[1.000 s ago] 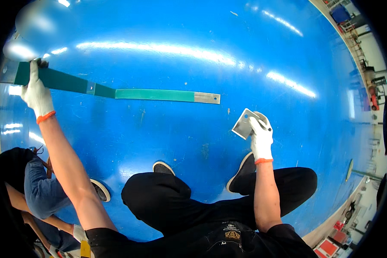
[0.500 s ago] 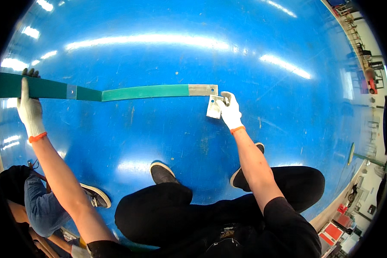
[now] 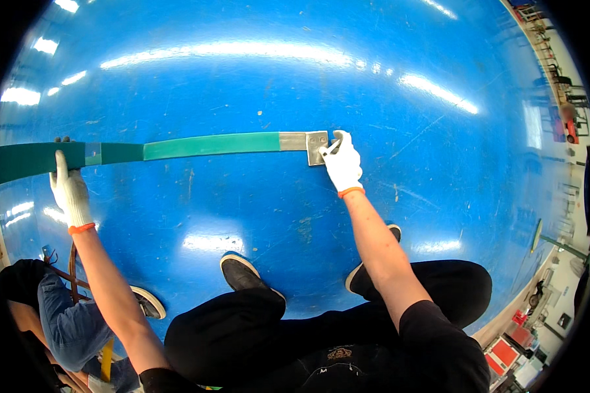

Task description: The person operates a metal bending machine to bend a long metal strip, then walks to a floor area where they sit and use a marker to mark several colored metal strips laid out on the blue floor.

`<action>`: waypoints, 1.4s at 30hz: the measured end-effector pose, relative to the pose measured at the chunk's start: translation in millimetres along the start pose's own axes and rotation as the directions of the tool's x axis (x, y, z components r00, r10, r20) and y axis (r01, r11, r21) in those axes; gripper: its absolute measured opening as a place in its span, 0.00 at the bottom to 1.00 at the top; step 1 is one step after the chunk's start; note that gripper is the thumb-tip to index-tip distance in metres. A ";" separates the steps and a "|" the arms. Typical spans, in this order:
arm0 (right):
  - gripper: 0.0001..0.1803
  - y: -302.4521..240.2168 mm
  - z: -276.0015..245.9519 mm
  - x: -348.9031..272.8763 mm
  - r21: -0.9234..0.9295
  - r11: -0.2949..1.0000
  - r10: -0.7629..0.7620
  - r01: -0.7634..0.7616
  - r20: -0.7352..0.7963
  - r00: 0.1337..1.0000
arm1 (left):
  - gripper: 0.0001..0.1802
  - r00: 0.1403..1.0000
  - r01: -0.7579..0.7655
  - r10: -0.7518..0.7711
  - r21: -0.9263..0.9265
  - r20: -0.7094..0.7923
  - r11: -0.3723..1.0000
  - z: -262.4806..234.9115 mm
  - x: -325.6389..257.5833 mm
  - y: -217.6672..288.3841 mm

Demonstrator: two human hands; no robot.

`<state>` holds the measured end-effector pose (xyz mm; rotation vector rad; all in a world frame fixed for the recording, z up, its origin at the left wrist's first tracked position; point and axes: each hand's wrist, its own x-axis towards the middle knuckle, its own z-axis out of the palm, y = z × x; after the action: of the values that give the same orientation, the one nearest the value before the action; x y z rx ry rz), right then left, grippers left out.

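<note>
Crouched on a glossy blue floor [image 3: 255, 85], both gloved hands on a long green bar [image 3: 203, 145] lying flat and running crosswise ahead of the knees.

Left hand [image 3: 69, 191] laid over the darker green stretch [image 3: 26, 160] of the bar, far out to that side, fingers extended and pressing down, thumb side tucked under the edge; no pinch visible. Right hand [image 3: 343, 162] at the opposite end, fingers curled around a small grey metal plate [image 3: 317, 147] and holding it against the bar's bare metal tip [image 3: 292, 141]. Plate touching the tip, just beside the fingertips; whether flush or merely resting against it, impossible to tell.

Step in hand, by the look of it: fitting or lining up the end plate on the bar while the far hand steadies the length. Next move, as a judgement only, calling for a firm hold from the left so the bar does not swing, and fine squaring of the plate's edges and holes against the tip before anything is fastened. No fastener or tool visible near either hand.

Black shoes [image 3: 242, 272] planted between the arms, well short of the bar. Another person's denim-clad leg [image 3: 65, 321] low beside the left forearm, apart from the work.
</note>
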<state>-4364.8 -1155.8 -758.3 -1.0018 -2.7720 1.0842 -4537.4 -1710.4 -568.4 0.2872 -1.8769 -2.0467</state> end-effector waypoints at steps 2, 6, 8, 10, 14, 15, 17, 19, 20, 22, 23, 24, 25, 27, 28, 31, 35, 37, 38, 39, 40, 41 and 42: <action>0.32 0.7 7.3 -8.6 0.101 0.995 0.022 -0.021 -0.002 1.000 | 0.29 1.000 0.001 -0.001 0.017 -0.017 1.000 -7.1 -0.7 -17.7; 0.31 0.6 16.5 -14.7 0.158 0.985 0.074 -0.068 -0.030 0.997 | 0.32 0.991 0.099 -0.095 0.031 -0.094 0.995 -18.9 6.1 -36.6; 0.30 0.0 17.4 -14.2 0.202 0.976 0.096 -0.087 -0.031 0.995 | 0.34 0.959 0.201 -0.184 0.059 -0.216 0.978 -16.8 4.7 -36.7; 0.30 0.0 16.9 -12.9 0.222 0.970 0.104 -0.095 -0.030 0.994 | 0.42 0.962 0.225 -0.146 0.367 -0.230 0.903 -6.4 -13.4 -33.4; 0.30 5.8 15.6 -8.1 0.226 0.971 0.080 -0.076 -0.012 0.997 | 0.49 0.901 0.430 -0.276 0.758 -0.334 0.489 45.3 -99.2 -25.7; 0.30 8.5 15.6 -6.1 0.241 0.967 0.089 -0.087 0.001 0.996 | 0.49 0.937 0.247 -0.339 0.840 -0.081 0.483 62.6 -130.6 -23.0; 0.30 15.0 17.0 -1.2 0.300 0.953 0.061 -0.053 -0.018 0.998 | 0.46 0.810 -0.095 -0.505 0.915 0.300 0.392 105.8 -181.7 -19.9; 0.28 21.0 16.8 5.9 0.351 0.936 0.005 0.020 -0.069 0.998 | 0.42 0.533 -0.417 -0.673 0.851 0.514 0.320 148.5 -210.0 -10.7; 0.27 22.7 14.9 10.6 0.361 0.932 -0.003 0.033 -0.084 0.996 | 0.40 0.378 -0.554 -0.715 0.763 0.588 0.334 171.8 -213.9 -8.6; 0.22 21.1 6.7 24.1 0.418 0.907 -0.019 0.054 -0.087 0.996 | 0.38 0.237 -0.606 -0.815 0.736 0.528 0.301 214.1 -213.8 -6.3; 0.21 18.4 -1.0 32.1 0.449 0.882 -0.091 0.143 -0.135 0.987 | 0.37 0.174 -0.628 -0.840 0.715 0.514 0.308 227.8 -212.4 -1.8; 0.19 13.7 -11.7 41.9 0.482 0.863 -0.092 0.150 -0.142 0.986 | 0.34 0.236 -0.608 -0.787 0.719 0.570 0.338 238.3 -211.2 2.3; 0.18 8.5 -27.9 50.5 0.440 0.858 -0.199 0.266 -0.194 0.961 | 0.33 0.282 -0.576 -0.742 0.726 0.608 0.376 243.1 -207.0 7.7; 0.15 -9.9 -60.1 72.4 0.328 0.893 -0.235 0.309 -0.247 0.940 | 0.31 0.377 -0.511 -0.666 0.744 0.643 0.430 242.8 -200.6 13.7; 0.15 -23.1 -75.0 82.5 0.282 0.917 -0.211 0.282 -0.257 0.943 | 0.31 0.439 -0.443 -0.647 0.777 0.623 0.447 236.5 -200.1 16.0; 0.15 -68.7 -110.3 106.0 0.774 0.629 0.054 0.071 -0.134 0.989 | 0.29 0.592 -0.247 -0.625 0.853 0.509 0.460 205.5 -208.5 14.2; 0.18 -124.7 -142.0 118.2 0.822 0.567 -0.030 0.059 -0.051 0.998 | 0.31 0.755 -0.085 -0.635 0.985 0.163 0.153 149.9 -264.8 5.6; 0.18 -143.5 -148.0 118.3 0.807 0.587 -0.180 0.064 0.054 0.982 | 0.32 0.748 0.094 -0.663 0.993 -0.020 0.076 123.6 -310.7 3.1; 0.17 -149.5 -148.6 117.4 0.800 0.589 -0.304 0.114 0.089 0.948 | 0.32 0.734 0.198 -0.670 0.979 -0.111 0.055 114.0 -334.3 -0.1; 0.17 -153.0 -148.2 116.4 0.777 0.618 -0.342 0.119 0.130 0.931 | 0.32 0.713 0.262 -0.682 0.964 -0.162 0.044 105.8 -357.6 -3.8; 0.17 -155.0 -147.2 115.2 0.758 0.638 -0.395 0.138 0.168 0.903 | 0.33 0.684 0.337 -0.691 0.941 -0.233 0.015 101.0 -381.0 -8.3; 0.17 -157.5 -143.6 115.5 0.735 0.658 -0.437 0.161 0.200 0.877 | 0.34 0.665 0.394 -0.694 0.919 -0.276 0.013 98.9 -402.7 -13.7; 0.17 -159.0 -140.4 115.6 0.719 0.675 -0.454 0.168 0.226 0.862 | 0.34 0.634 0.448 -0.708 0.894 -0.311 0.008 99.9 -422.3 -21.1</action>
<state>-4515.3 -1093.9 -579.8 -0.1984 -2.2544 2.1714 -4189.4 -1454.3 -614.6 1.4312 -3.3860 -0.8384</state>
